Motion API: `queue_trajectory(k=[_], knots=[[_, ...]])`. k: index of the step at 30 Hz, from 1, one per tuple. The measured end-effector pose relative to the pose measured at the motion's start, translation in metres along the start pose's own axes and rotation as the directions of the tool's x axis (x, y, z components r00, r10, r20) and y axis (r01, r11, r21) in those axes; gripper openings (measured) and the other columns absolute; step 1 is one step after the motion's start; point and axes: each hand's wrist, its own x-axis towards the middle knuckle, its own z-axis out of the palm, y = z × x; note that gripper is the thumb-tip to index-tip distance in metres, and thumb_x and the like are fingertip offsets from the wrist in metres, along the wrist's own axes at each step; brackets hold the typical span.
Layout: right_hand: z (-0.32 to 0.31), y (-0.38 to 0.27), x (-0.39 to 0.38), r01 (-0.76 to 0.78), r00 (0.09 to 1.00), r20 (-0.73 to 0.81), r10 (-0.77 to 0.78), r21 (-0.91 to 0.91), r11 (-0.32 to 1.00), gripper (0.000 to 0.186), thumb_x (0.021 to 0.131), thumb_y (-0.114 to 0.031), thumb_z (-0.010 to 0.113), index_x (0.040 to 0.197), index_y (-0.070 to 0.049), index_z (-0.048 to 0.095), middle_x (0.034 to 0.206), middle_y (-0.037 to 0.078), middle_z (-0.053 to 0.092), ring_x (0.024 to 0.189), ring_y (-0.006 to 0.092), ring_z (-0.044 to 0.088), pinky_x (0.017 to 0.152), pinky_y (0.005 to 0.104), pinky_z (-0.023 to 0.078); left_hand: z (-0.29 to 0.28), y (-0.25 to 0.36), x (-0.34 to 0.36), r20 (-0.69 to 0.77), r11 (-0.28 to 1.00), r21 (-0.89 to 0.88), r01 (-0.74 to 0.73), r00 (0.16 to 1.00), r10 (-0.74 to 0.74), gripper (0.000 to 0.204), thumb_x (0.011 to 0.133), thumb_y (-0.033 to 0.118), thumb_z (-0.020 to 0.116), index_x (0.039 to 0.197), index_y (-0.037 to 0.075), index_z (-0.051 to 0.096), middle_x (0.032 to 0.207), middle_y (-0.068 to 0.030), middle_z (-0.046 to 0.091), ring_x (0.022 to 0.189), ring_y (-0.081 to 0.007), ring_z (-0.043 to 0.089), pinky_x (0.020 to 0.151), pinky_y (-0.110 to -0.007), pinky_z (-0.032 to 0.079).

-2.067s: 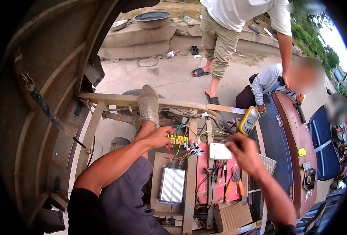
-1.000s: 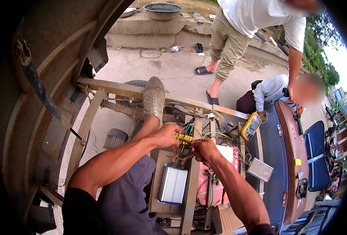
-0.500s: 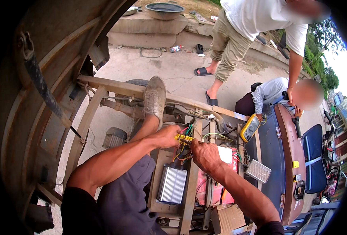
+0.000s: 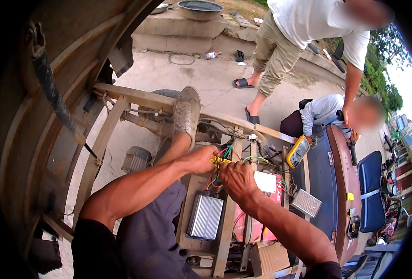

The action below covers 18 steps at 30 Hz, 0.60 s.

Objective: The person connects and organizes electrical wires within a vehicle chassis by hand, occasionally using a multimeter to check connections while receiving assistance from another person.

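Note:
My left hand (image 4: 205, 158) grips a yellow terminal block (image 4: 220, 160) with red, green and other wires running from it. My right hand (image 4: 234, 179) is closed at the right end of the block; what its fingers hold is hidden. Below them a ribbed silver controller (image 4: 205, 215) lies on a metal plate, its wires rising toward the block. A white box (image 4: 265, 181) sits on red packs (image 4: 273, 198) just right of my right hand.
My shoe (image 4: 186, 111) rests at the metal frame (image 4: 145, 97). A yellow multimeter (image 4: 297, 152) and second silver unit (image 4: 305, 202) lie rightward. A standing co-worker (image 4: 303, 18) and a crouching one (image 4: 322, 111) are beyond. A brown seat (image 4: 343, 195) stands right, a rusty panel (image 4: 61, 69) left.
My right hand came in from the right to the terminal block and has since shifted a little left, rotating over it. My left hand stayed on the block. The view has shifted slightly.

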Motion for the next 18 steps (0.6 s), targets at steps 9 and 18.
queue_trajectory(k=[9, 18], knots=[[0.017, 0.025, 0.004, -0.324, 0.945, 0.188, 0.266, 0.619, 0.715, 0.023, 0.087, -0.019, 0.058, 0.092, 0.003, 0.062, 0.08, 0.025, 0.067, 0.083, 0.0398, 0.068, 0.075, 0.0506, 0.051, -0.005, 0.01, -0.003, 0.026, 0.998, -0.029, 0.048, 0.999, -0.048, 0.052, 0.069, 0.013, 0.079, 0.114, -0.003, 0.06, 0.096, -0.0212, 0.069, 0.091, -0.0321, 0.069, 0.077, -0.039, 0.053], [0.018, 0.01, -0.009, -0.062, 0.98, -0.17, 0.106, 0.247, 0.967, 0.012, 0.086, -0.008, 0.054, 0.093, -0.001, 0.061, 0.094, 0.023, 0.064, 0.081, 0.0365, 0.07, 0.07, 0.0479, 0.055, -0.004, 0.005, -0.002, 0.008, 0.999, 0.018, 0.038, 0.999, -0.038, 0.053, 0.068, 0.013, 0.08, 0.114, -0.003, 0.06, 0.102, -0.0227, 0.068, 0.098, -0.0353, 0.067, 0.083, -0.04, 0.053]])
